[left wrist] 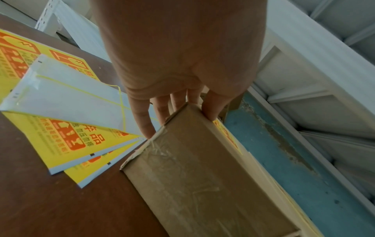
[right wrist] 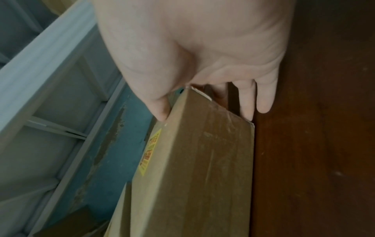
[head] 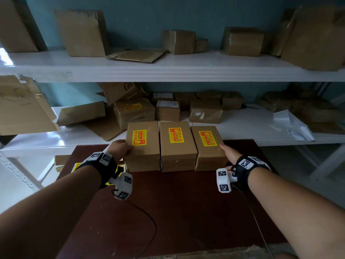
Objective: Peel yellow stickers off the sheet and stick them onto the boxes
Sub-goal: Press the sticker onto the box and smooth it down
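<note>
Three brown boxes stand side by side at the far edge of the dark table (head: 177, 212): the left box (head: 147, 153), the middle box (head: 178, 152) and the right box (head: 209, 154). Each carries a yellow sticker (head: 139, 137) on top. My left hand (head: 119, 146) presses flat against the left box (left wrist: 202, 176), fingers straight along its side, thumb over the top edge. My right hand (head: 229, 152) presses the outer side of the right box (right wrist: 202, 160) the same way. Yellow sticker sheets (left wrist: 61, 136) lie fanned on the table by my left wrist, under a white peeled backing (left wrist: 71, 93).
White shelves (head: 168, 71) behind the table hold several cardboard boxes, one stickered box (head: 133, 109) and flattened cartons. White papers (head: 291, 124) lie on the lower shelf at right. Camera cables (head: 149, 217) trail over the near table.
</note>
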